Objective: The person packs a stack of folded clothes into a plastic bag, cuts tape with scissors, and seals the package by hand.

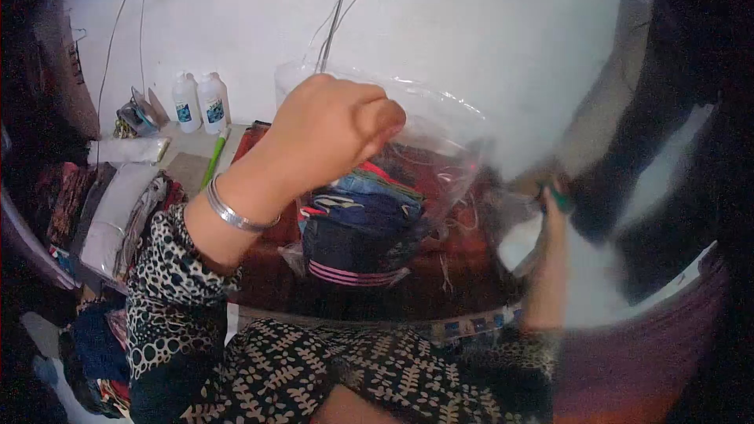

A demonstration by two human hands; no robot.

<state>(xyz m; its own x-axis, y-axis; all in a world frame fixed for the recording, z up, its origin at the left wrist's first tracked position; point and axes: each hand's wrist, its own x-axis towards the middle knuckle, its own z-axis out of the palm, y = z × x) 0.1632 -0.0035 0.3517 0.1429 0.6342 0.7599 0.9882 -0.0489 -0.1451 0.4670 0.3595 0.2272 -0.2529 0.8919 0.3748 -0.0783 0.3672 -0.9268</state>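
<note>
The left hand (338, 129) is clenched; whether any film is pinched in it cannot be told. Below that fist, folded garments (357, 216) are stacked in a clear plastic bag (463, 114), spread up behind the grip. By the right hand (554, 208), blurred and well off to the fist's right, a green object (561, 198) seems to be grasped. The thin film could be torn by a hard pull, or the stack toppled if its loose folds were dragged sideways.
</note>
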